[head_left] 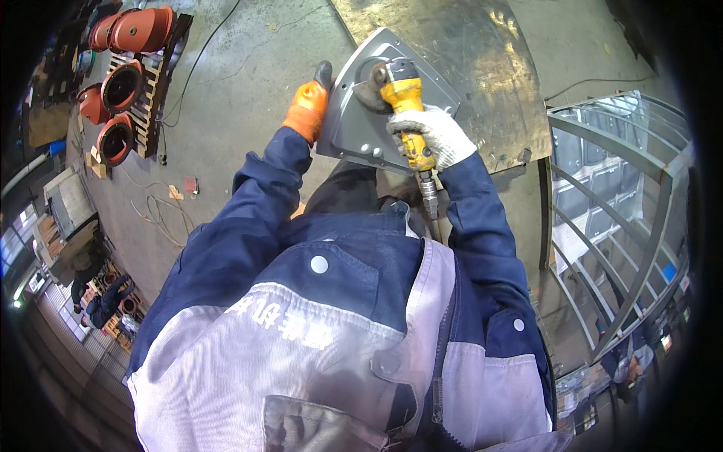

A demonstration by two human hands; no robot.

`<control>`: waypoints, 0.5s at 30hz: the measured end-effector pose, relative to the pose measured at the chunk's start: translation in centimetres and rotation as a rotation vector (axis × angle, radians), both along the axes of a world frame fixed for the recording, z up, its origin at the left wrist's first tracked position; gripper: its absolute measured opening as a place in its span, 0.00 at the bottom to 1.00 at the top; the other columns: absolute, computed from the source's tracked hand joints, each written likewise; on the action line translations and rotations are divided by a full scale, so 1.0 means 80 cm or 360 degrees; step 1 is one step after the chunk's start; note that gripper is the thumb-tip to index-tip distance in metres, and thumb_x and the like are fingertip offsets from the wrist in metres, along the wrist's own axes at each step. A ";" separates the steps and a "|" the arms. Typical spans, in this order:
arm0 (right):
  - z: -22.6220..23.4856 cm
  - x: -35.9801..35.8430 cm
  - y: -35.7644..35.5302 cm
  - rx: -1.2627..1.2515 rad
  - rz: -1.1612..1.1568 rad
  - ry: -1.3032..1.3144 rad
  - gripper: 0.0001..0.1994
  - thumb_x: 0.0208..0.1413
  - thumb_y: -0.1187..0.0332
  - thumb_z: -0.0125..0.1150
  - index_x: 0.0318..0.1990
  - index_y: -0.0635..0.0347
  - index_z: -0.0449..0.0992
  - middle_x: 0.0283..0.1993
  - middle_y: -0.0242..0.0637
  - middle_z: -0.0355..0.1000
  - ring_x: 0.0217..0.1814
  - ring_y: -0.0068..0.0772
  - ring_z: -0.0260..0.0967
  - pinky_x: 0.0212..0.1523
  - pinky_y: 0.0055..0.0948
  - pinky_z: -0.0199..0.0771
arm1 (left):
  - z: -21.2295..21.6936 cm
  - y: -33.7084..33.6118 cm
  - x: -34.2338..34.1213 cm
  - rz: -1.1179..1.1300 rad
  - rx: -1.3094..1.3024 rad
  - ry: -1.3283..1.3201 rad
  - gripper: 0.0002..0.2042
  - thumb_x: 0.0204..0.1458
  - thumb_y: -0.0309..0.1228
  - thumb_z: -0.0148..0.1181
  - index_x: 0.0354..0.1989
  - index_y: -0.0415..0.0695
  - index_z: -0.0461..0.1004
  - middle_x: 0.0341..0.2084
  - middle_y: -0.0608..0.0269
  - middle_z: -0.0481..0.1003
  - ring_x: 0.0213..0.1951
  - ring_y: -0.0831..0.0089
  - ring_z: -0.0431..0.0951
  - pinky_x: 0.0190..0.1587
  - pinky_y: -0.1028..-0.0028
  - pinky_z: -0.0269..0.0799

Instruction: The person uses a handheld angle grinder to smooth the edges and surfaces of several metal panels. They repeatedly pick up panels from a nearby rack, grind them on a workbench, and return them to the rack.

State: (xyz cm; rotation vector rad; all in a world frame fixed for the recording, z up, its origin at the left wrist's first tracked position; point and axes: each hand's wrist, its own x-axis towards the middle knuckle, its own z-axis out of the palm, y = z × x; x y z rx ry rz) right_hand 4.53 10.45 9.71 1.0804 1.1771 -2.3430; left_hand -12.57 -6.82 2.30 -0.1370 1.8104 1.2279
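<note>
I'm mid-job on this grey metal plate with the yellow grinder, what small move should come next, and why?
Probably sweep the yellow grinder slowly along the grey plate. Its head already sits near the plate's upper part, the right hand grips the tool's body, and the left hand steadies the plate's edge, so the piece looks braced.

Left hand: orange-gloved, arm extended forward, fingers clamped over an edge. Right hand: white-gloved, fist wrapped closed, wrist bent inward. Both forearms: navy-sleeved, converging ahead of the chest.

Bright even light, sharp centre, glare on metal, dark bent fisheye rim.
</note>
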 end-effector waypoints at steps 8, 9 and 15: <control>-0.002 0.042 -0.070 0.0096 0.0292 0.0081 0.14 0.43 0.64 0.67 0.35 0.64 0.76 0.25 0.34 0.71 0.25 0.25 0.68 0.28 0.25 0.67 | 0.006 -0.010 -0.024 -0.0227 0.0316 -0.0452 0.42 0.49 0.70 0.41 0.43 0.36 0.76 0.37 0.55 0.77 0.37 0.67 0.75 0.42 0.70 0.69; -0.005 0.047 -0.080 0.0222 0.0444 -0.0004 0.18 0.41 0.61 0.68 0.36 0.64 0.76 0.28 0.36 0.73 0.28 0.27 0.69 0.30 0.27 0.69 | 0.010 -0.010 -0.027 -0.0251 0.0310 -0.0502 0.43 0.48 0.70 0.41 0.43 0.36 0.76 0.37 0.55 0.77 0.36 0.67 0.75 0.42 0.69 0.70; -0.029 0.108 -0.110 0.0261 0.0561 -0.0096 0.21 0.38 0.58 0.71 0.36 0.65 0.77 0.28 0.38 0.74 0.30 0.30 0.71 0.34 0.28 0.70 | 0.008 0.000 -0.034 -0.0333 -0.0038 -0.0083 0.39 0.49 0.68 0.44 0.43 0.37 0.76 0.32 0.57 0.76 0.31 0.67 0.72 0.35 0.71 0.67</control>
